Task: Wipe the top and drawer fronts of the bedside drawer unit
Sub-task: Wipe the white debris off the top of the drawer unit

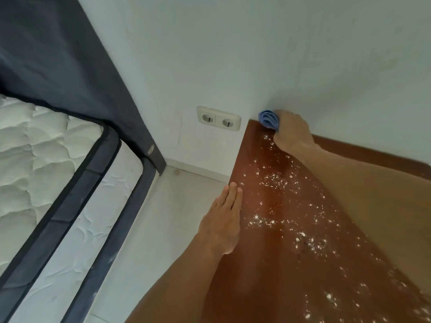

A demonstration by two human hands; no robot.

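Two hands work at the drawer unit top (pixel 279 206), speckled with white powder: right hand (pixel 291 131) grips a blue cloth (pixel 269 118) at its far corner by the wall; left hand (pixel 224 220) lies flat, fingers together, on its near edge.

Smooth reddish-brown wood top (pixel 263 201) with white powdery specks (pixel 275 180); soft blue cloth (pixel 268 119); quilted mattress (pixel 35 145).

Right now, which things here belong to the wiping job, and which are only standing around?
For the job:
- cloth, in the right hand
- unit top, with white specks
- left hand, flat at its edge

Not part of it:
- socket
- mattress
- dark fabric
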